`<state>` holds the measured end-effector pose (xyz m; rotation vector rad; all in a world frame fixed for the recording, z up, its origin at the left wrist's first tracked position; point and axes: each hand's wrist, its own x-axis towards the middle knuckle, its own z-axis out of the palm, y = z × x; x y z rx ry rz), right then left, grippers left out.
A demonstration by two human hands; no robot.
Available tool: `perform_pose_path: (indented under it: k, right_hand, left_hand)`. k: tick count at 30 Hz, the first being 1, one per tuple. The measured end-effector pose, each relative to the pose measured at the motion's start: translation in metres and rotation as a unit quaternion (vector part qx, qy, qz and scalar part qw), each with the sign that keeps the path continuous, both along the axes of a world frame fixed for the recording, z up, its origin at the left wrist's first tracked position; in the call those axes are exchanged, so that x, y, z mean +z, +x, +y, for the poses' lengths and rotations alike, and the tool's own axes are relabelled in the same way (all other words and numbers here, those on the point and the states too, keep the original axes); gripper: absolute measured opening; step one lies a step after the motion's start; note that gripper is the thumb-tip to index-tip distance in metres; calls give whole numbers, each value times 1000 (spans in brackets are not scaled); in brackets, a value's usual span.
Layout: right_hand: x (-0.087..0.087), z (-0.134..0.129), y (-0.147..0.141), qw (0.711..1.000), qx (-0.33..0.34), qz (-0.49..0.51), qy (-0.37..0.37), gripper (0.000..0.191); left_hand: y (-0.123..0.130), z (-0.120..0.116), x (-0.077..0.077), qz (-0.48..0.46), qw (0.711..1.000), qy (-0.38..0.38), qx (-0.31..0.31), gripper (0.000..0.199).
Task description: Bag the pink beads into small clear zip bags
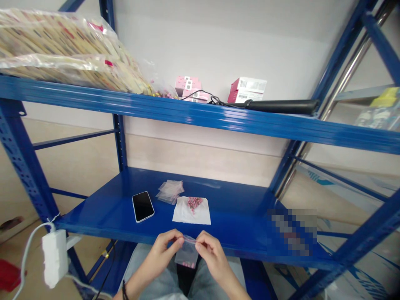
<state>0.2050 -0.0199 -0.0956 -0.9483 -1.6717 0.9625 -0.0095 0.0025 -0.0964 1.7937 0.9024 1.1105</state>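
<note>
Between my two hands, over my lap at the shelf's front edge, hangs a small clear plastic bag (186, 254) with a few pink pieces at its bottom. My left hand (165, 248) pinches the bag's top left corner, and my right hand (210, 251) pinches its top right. Just beyond them a white paper (200, 214) lies on the blue shelf, bearing a small heap of pink beads (194, 203). Behind the paper to the left is a loose stack of clear bags (170, 191). A phone (143, 206) with a dark screen lies further left.
The upper shelf (193, 118) crosses above, holding packed plastic bags (62, 54), pink boxes (189, 87), red-and-white boxes (248, 89) and a black rod-like tool (281, 106). A white power strip (54, 258) hangs at the lower left. A blurred patch covers the lower shelf's right end.
</note>
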Motion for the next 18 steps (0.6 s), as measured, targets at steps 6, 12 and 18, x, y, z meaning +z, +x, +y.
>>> perform_pose_path:
  k: [6, 12, 18]
  right_hand:
    - [-2, 0, -3, 999, 30, -9, 3, 35]
    - [4, -1, 0, 998, 26, -48, 28, 36]
    - [13, -7, 3, 995, 37, -86, 35, 32]
  left_hand:
    - [4, -5, -3, 17, 1000, 7, 4, 35]
    - [7, -9, -3, 41, 999, 3, -7, 34]
    - [9, -12, -4, 57, 997, 40, -12, 32]
